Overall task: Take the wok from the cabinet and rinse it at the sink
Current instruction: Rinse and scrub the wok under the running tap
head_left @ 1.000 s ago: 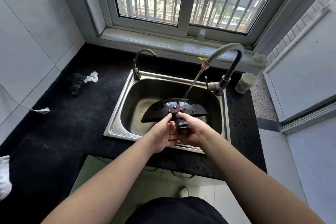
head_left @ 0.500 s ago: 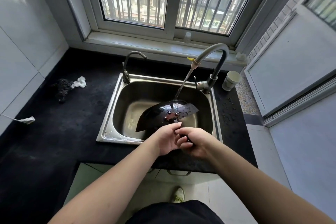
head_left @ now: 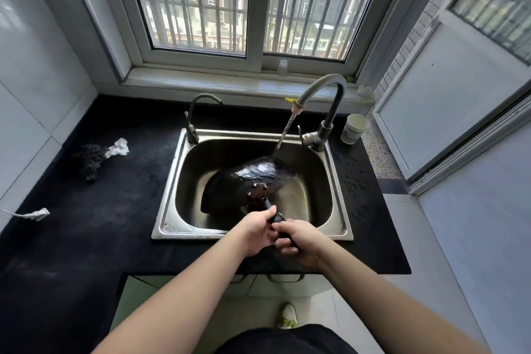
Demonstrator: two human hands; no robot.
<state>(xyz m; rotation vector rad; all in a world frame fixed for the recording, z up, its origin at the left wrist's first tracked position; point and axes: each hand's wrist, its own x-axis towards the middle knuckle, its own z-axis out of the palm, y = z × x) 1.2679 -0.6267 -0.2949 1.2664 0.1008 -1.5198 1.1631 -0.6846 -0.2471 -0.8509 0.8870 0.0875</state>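
The black wok (head_left: 244,184) hangs tilted inside the steel sink (head_left: 169,204), its outer side turned up and wet. Water runs from the tall curved faucet (head_left: 324,100) onto the wok's upper right edge. My left hand (head_left: 257,231) and my right hand (head_left: 300,241) both grip the wok's black handle above the sink's front rim. The handle is mostly hidden inside my fingers.
A second, smaller tap (head_left: 195,118) stands at the sink's back left. A paper cup (head_left: 355,128) sits right of the faucet. A dark scrubber (head_left: 90,159) with a white scrap lies on the black counter (head_left: 86,224) at left. The cabinet doors (head_left: 275,282) are below the counter.
The wok has turned over further, so its wet outer side faces up, and it sits more to the left and lower in the sink. Both hands stay on the handle.
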